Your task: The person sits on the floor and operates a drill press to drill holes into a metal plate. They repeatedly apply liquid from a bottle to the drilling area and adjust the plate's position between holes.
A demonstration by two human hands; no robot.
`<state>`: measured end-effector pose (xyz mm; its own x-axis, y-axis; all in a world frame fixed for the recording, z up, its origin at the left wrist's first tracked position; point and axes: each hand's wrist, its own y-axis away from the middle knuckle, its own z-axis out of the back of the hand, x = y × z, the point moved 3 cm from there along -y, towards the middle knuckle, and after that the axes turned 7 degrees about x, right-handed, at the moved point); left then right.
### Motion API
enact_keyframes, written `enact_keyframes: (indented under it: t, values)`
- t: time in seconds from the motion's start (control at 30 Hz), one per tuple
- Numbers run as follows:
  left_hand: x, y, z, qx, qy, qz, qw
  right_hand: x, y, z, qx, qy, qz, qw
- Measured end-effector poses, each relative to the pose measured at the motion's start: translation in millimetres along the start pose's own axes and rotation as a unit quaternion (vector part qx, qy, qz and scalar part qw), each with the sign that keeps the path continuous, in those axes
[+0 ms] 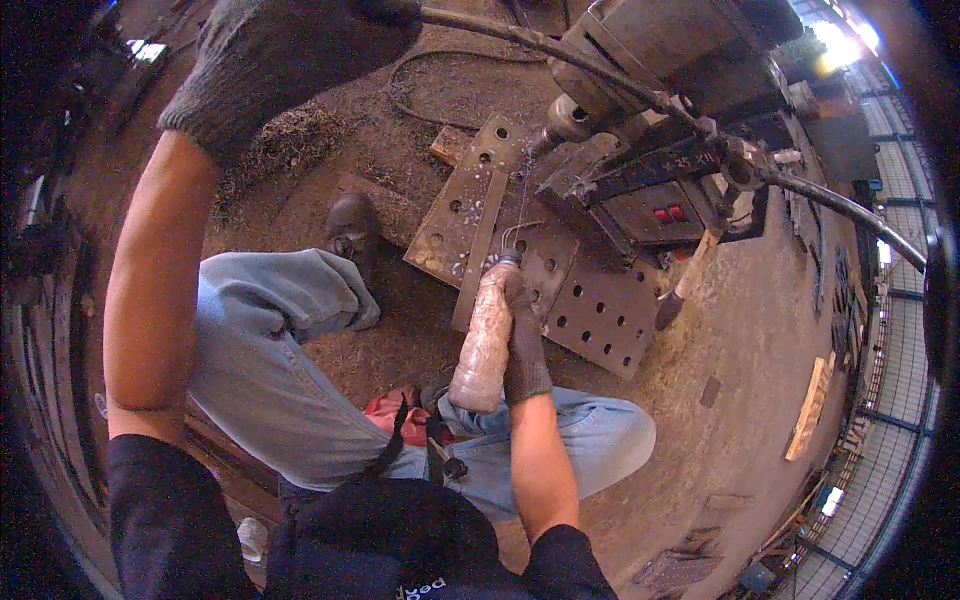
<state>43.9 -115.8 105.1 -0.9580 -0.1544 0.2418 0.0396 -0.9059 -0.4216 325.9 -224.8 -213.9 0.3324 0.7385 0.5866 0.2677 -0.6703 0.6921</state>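
My left hand (290,60), in a grey knit glove, is raised to the top of the view and closed around the end of a long dark lever (520,40) of a drilling machine (650,60). My right hand (522,340), also gloved, grips a dirty plastic bottle (485,340) tilted toward the drill bit, and thin streams of liquid squirt from its nozzle. Under the drill chuck (565,120) lie rusty steel plates (600,300) with several drilled holes and a flat bar (480,250) laid across them.
My jean-clad legs and a dark shoe (352,225) sit below the plates on a dirt floor with metal shavings (290,140). A red-buttoned control box (665,213) is on the machine base. A wire fence (890,330) runs along the right. A cable (430,90) loops behind.
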Motion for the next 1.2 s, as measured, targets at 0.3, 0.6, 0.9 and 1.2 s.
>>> enact_keyframes:
  t: [0.3,0.6,0.9,1.2]
  values:
    - [0,-2,3,0.04,-0.007,-0.038,0.998,8,14,-14,0.067,0.271,0.205,0.938]
    - [2,-4,-6,0.064,-0.044,-0.039,0.996,-3,26,-41,0.123,0.119,0.149,0.974]
    - [16,-11,-9,0.1,0.102,-0.062,0.988,-12,0,7,0.014,-0.037,-0.04,0.998]
    - [12,-11,-10,0.117,0.091,-0.037,0.988,1,4,-2,-0.003,0.002,-0.006,1.0]
